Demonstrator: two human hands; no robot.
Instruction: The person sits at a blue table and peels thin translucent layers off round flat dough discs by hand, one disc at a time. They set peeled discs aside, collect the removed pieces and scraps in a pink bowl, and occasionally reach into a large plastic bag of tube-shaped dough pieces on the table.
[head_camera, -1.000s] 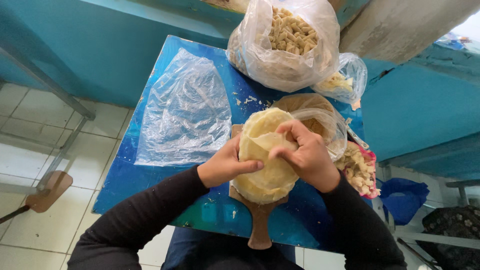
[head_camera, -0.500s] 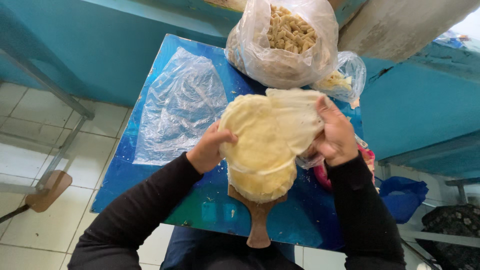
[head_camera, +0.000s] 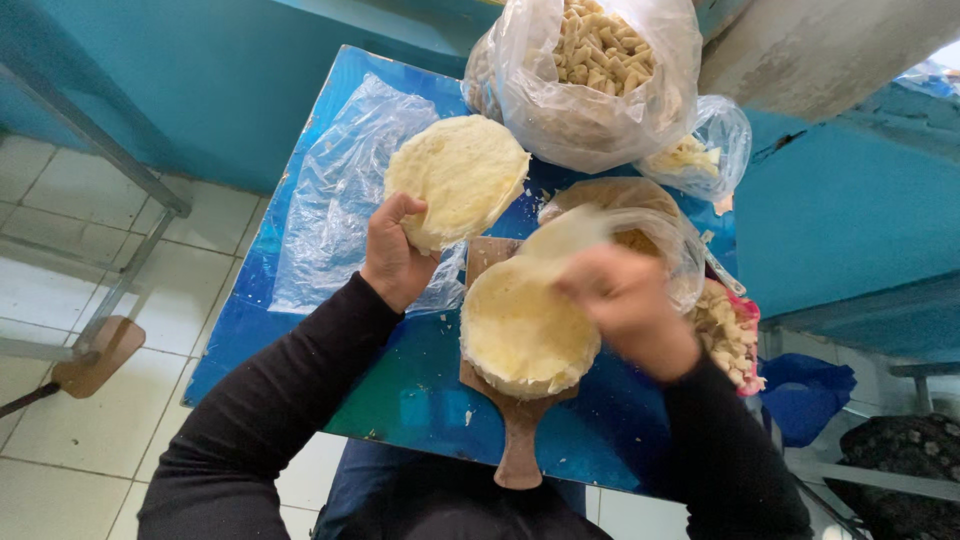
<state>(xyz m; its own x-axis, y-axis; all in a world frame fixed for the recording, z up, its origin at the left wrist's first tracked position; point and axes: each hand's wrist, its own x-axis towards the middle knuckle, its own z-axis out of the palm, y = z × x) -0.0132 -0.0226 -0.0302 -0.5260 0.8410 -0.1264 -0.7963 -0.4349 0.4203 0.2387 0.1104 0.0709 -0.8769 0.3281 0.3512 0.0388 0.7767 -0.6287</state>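
The wooden board (head_camera: 512, 425) lies near the front edge of the blue surface (head_camera: 420, 400), its handle pointing back toward the person, and it serves as the base for a stack of pale dough discs (head_camera: 525, 335), which keeps them flat and off the wet top. The left hand (head_camera: 395, 255) is clamped on one dough disc (head_camera: 458, 178), thumb over its near rim and fingers beneath, holding it lifted up and to the left of the board so it stays free of the stack. The right hand (head_camera: 625, 305) is blurred just right of the board; its fingers look pinched on a thin clear plastic sheet (head_camera: 570, 235) that rises from the stack's far side. Left of the board lies a flat plastic sheet (head_camera: 335, 195); beyond the board stands a big bag of short dough pieces (head_camera: 600, 75).
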